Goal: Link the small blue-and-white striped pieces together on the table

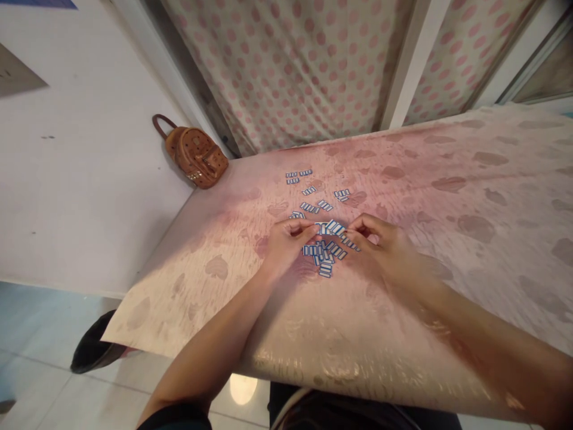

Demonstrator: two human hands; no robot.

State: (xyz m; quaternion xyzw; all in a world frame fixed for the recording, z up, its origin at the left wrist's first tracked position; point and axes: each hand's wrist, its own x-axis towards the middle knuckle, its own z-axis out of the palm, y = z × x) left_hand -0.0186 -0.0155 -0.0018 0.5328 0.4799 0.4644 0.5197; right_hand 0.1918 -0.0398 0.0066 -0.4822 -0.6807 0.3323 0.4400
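Between both hands, just above the table, are small flat cards striped blue and white. My left hand (290, 239) pinches a striped card (321, 228) between thumb and fingers. My right hand (378, 239) has its thumb and forefinger closed on the right end of another striped card (335, 227), which overlaps the first. Below the hands lies a loose pile of striped cards (324, 255), several of them overlapping. Farther off, more striped cards (308, 207) are scattered singly and in small groups. What is printed on them is too small to read.
A patterned cloth (447, 227) covers the table. At its far left corner a brown mini backpack (197, 156) leans against the white wall (89, 149). A dotted curtain (304, 71) hangs behind the table. A black object (96, 343) shows below the left edge.
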